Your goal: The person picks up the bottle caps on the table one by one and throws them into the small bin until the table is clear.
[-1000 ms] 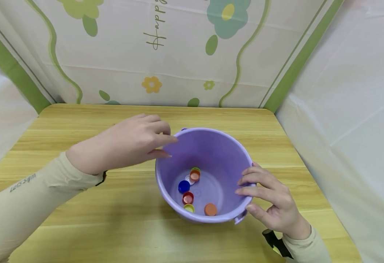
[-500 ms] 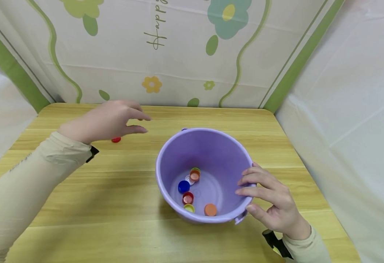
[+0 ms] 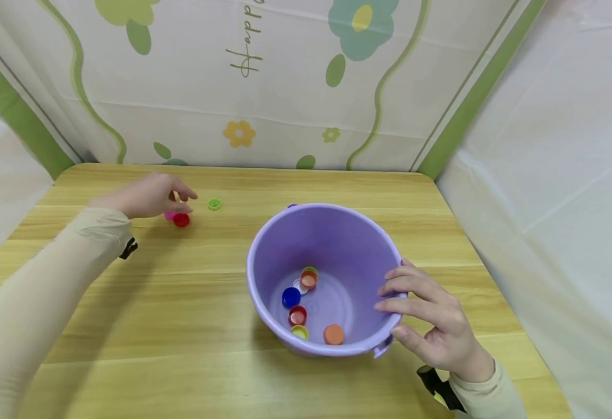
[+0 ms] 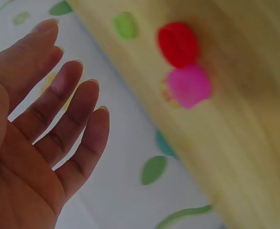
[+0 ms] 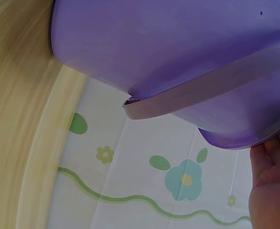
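My left hand (image 3: pixel 145 195) hovers over the far left of the table, holding nothing, its fingers bent loosely in the left wrist view. Just under its fingertips lie a red bottle cap (image 3: pixel 181 220) and a pink cap (image 3: pixel 170 215), side by side. A small yellow-orange piece (image 4: pixel 169 93) peeks out beside the pink one. A light green cap (image 3: pixel 214 203) lies a little to their right. With fingers inside the rim and thumb outside, my right hand (image 3: pixel 437 317) grips the purple bucket (image 3: pixel 332 218), which tilts toward me. Several caps, including a blue cap (image 3: pixel 291 297) and an orange cap (image 3: pixel 333 334), lie inside.
The bucket's strap-like handle (image 5: pixel 192 93) hangs along its outer side. A wooden table (image 3: pixel 180 355) carries everything. A flower-printed cloth (image 3: pixel 285 87) rises behind its far edge, and white sheeting (image 3: pixel 557 192) stands on the right.
My left hand has gone from the bucket's left rim to the far left, over the caps. The red, pink and green caps have come into sight. My right hand stays on the rim.
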A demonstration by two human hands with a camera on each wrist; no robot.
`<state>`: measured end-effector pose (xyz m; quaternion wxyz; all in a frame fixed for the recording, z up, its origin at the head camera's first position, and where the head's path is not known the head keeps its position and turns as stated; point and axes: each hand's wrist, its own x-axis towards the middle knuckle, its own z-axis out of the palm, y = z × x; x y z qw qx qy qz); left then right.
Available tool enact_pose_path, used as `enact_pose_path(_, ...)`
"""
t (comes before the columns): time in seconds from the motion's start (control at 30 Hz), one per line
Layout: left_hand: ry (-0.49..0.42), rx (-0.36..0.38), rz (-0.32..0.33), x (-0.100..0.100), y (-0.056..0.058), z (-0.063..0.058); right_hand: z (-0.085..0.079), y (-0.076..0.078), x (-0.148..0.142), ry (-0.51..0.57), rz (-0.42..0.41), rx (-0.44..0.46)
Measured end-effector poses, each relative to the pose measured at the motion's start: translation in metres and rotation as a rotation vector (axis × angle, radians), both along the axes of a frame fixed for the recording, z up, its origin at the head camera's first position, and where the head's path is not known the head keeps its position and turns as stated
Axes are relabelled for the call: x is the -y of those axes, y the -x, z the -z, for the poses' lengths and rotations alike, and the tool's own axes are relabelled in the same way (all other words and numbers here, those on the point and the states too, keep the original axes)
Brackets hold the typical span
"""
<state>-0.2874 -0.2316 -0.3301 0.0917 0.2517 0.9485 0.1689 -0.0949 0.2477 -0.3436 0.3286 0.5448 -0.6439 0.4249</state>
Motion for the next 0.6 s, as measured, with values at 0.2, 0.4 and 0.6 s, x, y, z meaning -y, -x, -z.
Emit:
enact_pose_path(0.2,0.004,0.022,-0.024,0.021,0.015,0.035,-0.001,0.000,0.002,-0.007,-0.002,0.007)
enact_pose_path(0.4,0.021,0.032,0.002,0.028,0.020,0.052,0.000,0.001,0.003,-0.006,-0.007,0.002)
enact_pose_path(0.6,0.025,0.017,0.006,0.025,0.020,0.058,0.001,0.001,0.003,-0.002,0.001,0.000)
